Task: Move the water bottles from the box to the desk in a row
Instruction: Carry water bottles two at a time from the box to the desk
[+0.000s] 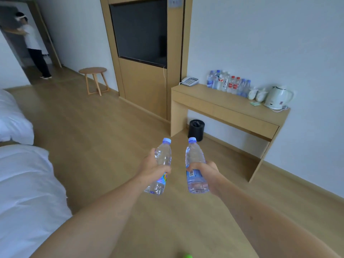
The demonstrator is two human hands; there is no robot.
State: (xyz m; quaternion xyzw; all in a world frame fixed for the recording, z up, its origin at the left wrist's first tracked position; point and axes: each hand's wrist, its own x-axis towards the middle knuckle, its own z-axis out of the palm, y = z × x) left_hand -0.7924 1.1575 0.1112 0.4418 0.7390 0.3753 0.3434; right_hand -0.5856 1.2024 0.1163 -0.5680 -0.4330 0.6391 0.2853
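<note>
- Two clear water bottles, blue-capped, carried out in front at mid-air over the wood floor (104, 127), caps pointing ahead toward the desk; judged in transit for the row.
- Left hand (151, 169): fingers wrapped round the middle of the left bottle (160, 166), just above its coloured label; bottle leaning cap-forward, base toward the carrier.
- Right hand (203, 169): fingers clamped over the label band of the right bottle (195, 165), barcode showing; held near upright, apart from its twin, probably so each can be set down separately.
- White bedding (24, 192) at left edge, beside the walking line.
- Black waste bin (196, 129) on the floor by the desk's left leg.
- Wooden desk (219, 107) against the wall, well ahead: row of bottles (229, 83) already standing along the back edge, mixed blue and red labels, touching or nearly so.
- Free desk surface in front of that row; likely landing place.
- White kettle (278, 96) and two white cups (257, 94) right of the row; telephone (189, 81) left of it.
- Box not in view.
</note>
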